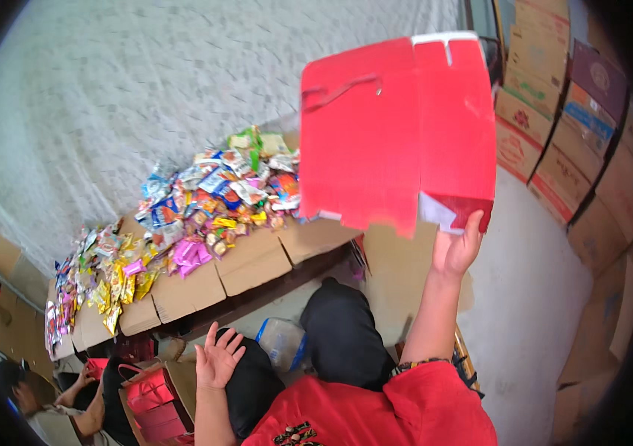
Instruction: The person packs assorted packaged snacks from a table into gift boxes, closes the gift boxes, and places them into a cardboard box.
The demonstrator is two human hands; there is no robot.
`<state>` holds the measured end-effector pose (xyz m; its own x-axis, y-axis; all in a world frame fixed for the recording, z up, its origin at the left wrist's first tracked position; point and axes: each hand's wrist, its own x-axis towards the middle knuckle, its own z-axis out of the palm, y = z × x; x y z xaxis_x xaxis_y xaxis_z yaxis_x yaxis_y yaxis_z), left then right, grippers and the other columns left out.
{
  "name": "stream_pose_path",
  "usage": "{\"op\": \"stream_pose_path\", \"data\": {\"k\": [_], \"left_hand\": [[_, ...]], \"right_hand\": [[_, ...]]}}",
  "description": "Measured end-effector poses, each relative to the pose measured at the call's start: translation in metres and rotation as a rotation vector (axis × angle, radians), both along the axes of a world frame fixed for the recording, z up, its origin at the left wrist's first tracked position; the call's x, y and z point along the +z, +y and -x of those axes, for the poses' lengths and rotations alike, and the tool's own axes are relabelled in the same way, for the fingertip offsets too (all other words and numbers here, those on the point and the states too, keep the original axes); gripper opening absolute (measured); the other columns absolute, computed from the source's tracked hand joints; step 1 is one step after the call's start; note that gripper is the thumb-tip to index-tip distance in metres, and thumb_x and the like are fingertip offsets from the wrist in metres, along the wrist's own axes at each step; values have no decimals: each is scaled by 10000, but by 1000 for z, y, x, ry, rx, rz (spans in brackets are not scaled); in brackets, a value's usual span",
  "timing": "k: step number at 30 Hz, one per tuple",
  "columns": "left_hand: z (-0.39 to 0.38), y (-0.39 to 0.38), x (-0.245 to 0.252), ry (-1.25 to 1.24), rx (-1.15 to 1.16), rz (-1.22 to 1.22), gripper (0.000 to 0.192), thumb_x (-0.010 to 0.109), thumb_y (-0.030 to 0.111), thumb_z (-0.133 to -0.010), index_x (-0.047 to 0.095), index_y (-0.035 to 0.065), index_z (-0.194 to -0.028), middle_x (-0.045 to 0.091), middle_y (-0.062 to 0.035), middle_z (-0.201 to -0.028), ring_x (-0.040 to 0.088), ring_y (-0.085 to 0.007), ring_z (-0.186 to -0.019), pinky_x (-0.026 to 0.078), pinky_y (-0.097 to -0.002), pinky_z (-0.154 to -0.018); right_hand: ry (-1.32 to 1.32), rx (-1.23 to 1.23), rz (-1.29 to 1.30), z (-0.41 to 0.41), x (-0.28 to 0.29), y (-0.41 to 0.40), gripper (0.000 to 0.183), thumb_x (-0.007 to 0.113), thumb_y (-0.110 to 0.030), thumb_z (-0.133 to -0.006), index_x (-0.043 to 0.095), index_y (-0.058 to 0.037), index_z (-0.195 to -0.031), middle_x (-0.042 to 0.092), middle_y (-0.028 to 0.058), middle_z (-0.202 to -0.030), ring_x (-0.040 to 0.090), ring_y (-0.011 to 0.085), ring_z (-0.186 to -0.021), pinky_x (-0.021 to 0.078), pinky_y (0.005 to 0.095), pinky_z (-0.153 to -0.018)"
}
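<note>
My right hand (pixel 457 245) grips the lower right corner of a flattened red cardboard gift box (pixel 363 139), with its thumb over a folded flap. The box is raised at the upper right and has a dark red cord handle across its upper left part. My left hand (pixel 219 358) is raised palm up over my left knee, fingers spread, holding nothing. Beyond my knees, a long heap of wrapped snacks (pixel 216 195) in silver, blue, purple and yellow packets lies on a cardboard-covered table (pixel 252 262). The held box hides the heap's right end.
At lower left stands a carton (pixel 185 384) holding red gift bags (pixel 152 393). Left of it sits another person (pixel 29 393) with something red in their hands. A clear plastic package (pixel 281 344) lies between my knees. Stacked cardboard boxes (pixel 567 161) line the right side; a patterned pale sheet (pixel 127 100) hangs behind the table.
</note>
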<state>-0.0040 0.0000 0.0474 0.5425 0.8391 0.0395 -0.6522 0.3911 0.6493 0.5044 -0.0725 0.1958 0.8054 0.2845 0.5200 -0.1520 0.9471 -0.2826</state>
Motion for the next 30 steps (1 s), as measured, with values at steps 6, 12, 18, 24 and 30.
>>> {"op": "stream_pose_path", "data": {"k": [6, 12, 18, 24, 30], "left_hand": [[-1, 4, 49, 260, 60, -247, 903, 584, 588, -943, 130, 192, -1616, 350, -166, -1582, 365, -312, -1441, 359, -437, -1113], [-9, -1, 61, 376, 383, -202, 925, 650, 399, -970, 32, 144, -1608, 380, -167, -1534, 474, -283, -1344, 405, -431, -1079], [10, -32, 74, 430, 773, -242, 722, 533, 42, -973, 165, 78, -1593, 353, -147, -1567, 413, -275, -1413, 355, -430, -1158], [45, -43, 61, 367, 726, 99, 710, 428, 476, -1057, 206, 71, -1595, 366, -140, -1565, 409, -256, -1412, 349, -395, -1160], [56, -32, 27, 312, 884, 236, 804, 250, 645, -1033, 238, 64, -1588, 315, -199, -1582, 235, -279, -1506, 187, -425, -1233]], "right_hand": [[98, 496, 5, 26, -46, 29, 486, 484, -282, -1065, 422, -33, -1477, 473, 105, -1514, 450, 278, -1387, 343, 499, -1169], [103, 845, 144, 68, -74, 53, 557, 561, -279, -1028, 391, -29, -1495, 471, 121, -1511, 450, 286, -1392, 345, 487, -1165], [-535, 653, 446, 121, -32, 60, 740, 592, -401, -995, 310, 20, -1533, 311, 168, -1609, 351, 276, -1460, 265, 419, -1193], [-711, 648, 559, 134, -40, 57, 916, 526, -675, -928, 428, 65, -1458, 360, 206, -1575, 358, 280, -1454, 273, 416, -1180], [-905, 714, 547, 126, -61, 56, 856, 597, -636, -916, 494, 61, -1403, 583, 213, -1369, 550, 268, -1279, 398, 399, -1094]]}}
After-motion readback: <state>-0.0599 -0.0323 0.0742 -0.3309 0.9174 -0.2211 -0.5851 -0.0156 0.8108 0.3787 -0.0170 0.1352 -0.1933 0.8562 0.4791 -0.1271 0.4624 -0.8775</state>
